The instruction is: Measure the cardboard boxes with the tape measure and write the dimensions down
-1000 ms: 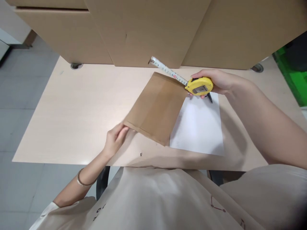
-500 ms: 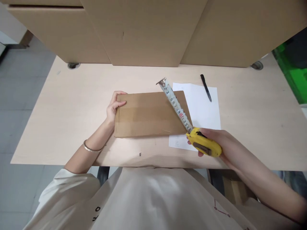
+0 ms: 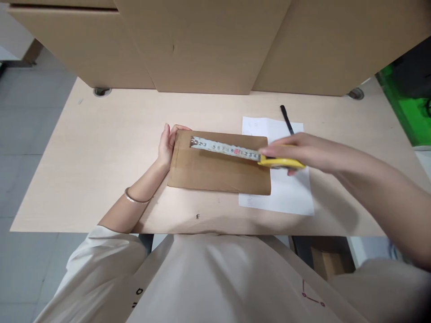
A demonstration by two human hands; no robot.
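A flat brown cardboard piece [image 3: 218, 172] lies on the light wooden desk [image 3: 101, 148], partly over a white sheet of paper [image 3: 286, 193]. My left hand [image 3: 167, 144] rests against the cardboard's left edge, its fingers curled over the top left corner. My right hand [image 3: 296, 150] grips a yellow tape measure [image 3: 281, 162] at the cardboard's right edge. The tape's white blade [image 3: 224, 149] stretches leftward across the upper part of the cardboard, its hook end near my left hand.
A black pen [image 3: 287, 119] lies at the paper's top right. Large cardboard boxes [image 3: 202, 45] stand along the desk's far edge. A green object [image 3: 407, 112] sits at the far right. Grey floor shows to the left.
My right hand swung the tape measure up from the desk's near edge, laying the blade across the cardboard. The cardboard shifted slightly right, and my left hand stayed at its left edge.
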